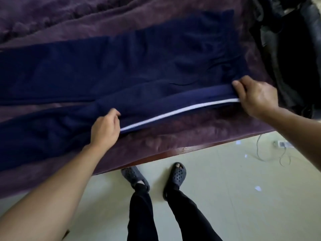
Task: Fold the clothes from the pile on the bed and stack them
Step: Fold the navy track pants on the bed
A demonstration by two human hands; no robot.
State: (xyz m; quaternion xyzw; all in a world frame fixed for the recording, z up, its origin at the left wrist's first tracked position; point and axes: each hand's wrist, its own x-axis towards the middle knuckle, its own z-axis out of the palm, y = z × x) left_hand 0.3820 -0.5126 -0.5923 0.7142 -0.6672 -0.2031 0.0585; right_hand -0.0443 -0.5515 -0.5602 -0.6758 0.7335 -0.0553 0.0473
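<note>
Navy trousers with a white side stripe lie spread lengthwise across the purple bed cover, legs running off to the left. My left hand grips the near leg about mid-length, fingers curled into the cloth at the stripe's left end. My right hand pinches the near edge at the waistband end, thumb on top. The stretch of cloth between both hands is lifted slightly off the cover. A dark pile of clothes sits at the right of the bed.
The bed's reddish wooden edge runs diagonally in front of me. My feet in dark clogs stand on the pale tiled floor. A charger with a thin cable lies on the floor at the right.
</note>
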